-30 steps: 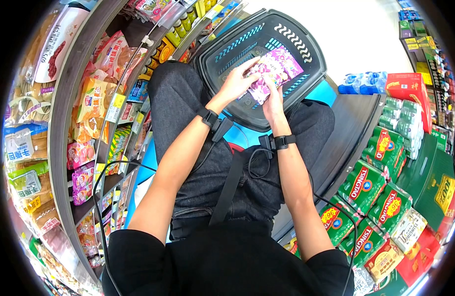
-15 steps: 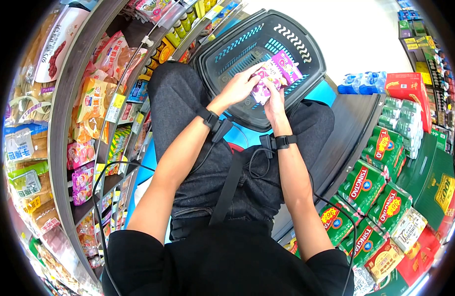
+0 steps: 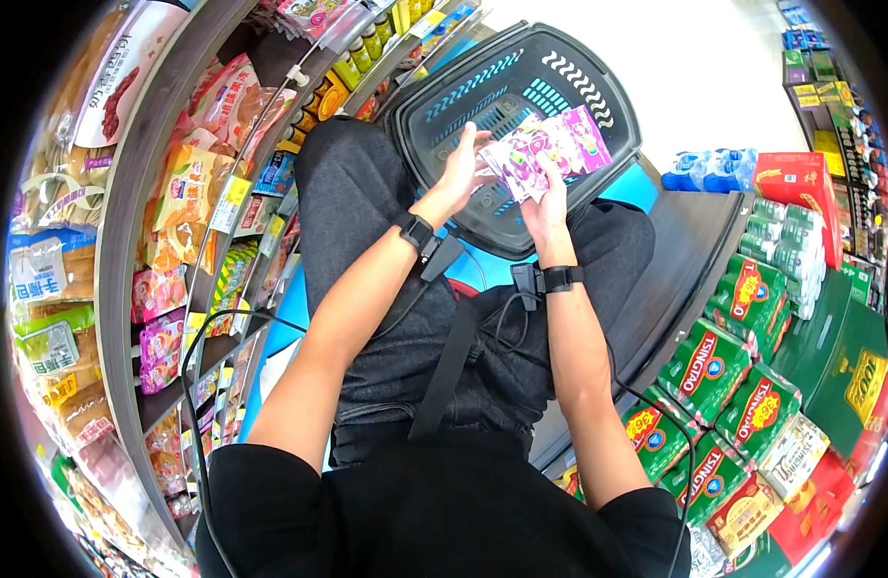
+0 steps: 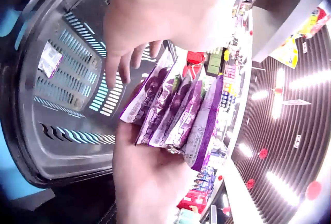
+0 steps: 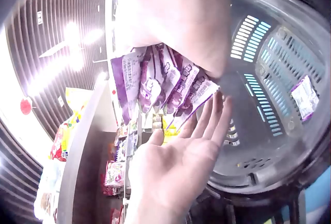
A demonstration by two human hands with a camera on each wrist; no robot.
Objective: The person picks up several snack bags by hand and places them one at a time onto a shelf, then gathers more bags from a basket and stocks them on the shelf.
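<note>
My right hand holds a fanned bunch of several small purple-and-white candy packets over the black basket. In the left wrist view the packets spread side by side out of the right hand, their lower ends at its palm. Just left of them is my left hand, its fingers extended and nothing in its grasp. The right wrist view shows that left hand palm up, fingertips close by the packets' edges. One similar small packet lies on the basket floor.
Shelves with bagged snacks rise close on the left. On the right, a dark low shelf bears green beer packs and a red carton. Black cables run from the wrist cameras along both arms.
My left hand has let go of the packets and moved left, away from them. The right hand keeps them, now fanned wider and slightly further right.
</note>
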